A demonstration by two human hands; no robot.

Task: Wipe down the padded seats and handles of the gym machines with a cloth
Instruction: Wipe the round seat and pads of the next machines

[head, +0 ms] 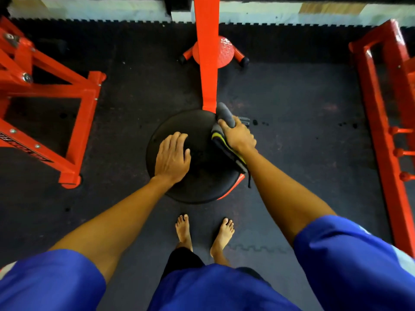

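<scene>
we see a round black padded seat in the middle of the view, and everything else is placed relative to it. our left hand lies flat on the near-left part of the seat, fingers spread and together on nothing, palm pressing the pad. our right hand is at the seat's far-right edge, fingers clamped around a bunched cloth, dark grey with a yellow-green stripe; the cloth touches the seat rim and a loose end hangs off the right side. an orange upright post rises from the far edge of the seat, just beside the cloth. bare feet stand on the dark rubber floor just near of the seat. an orange machine frame sits well to the left of the seat, another orange rack well to the right. blue sleeves cover our upper arms nearest the camera.
</scene>
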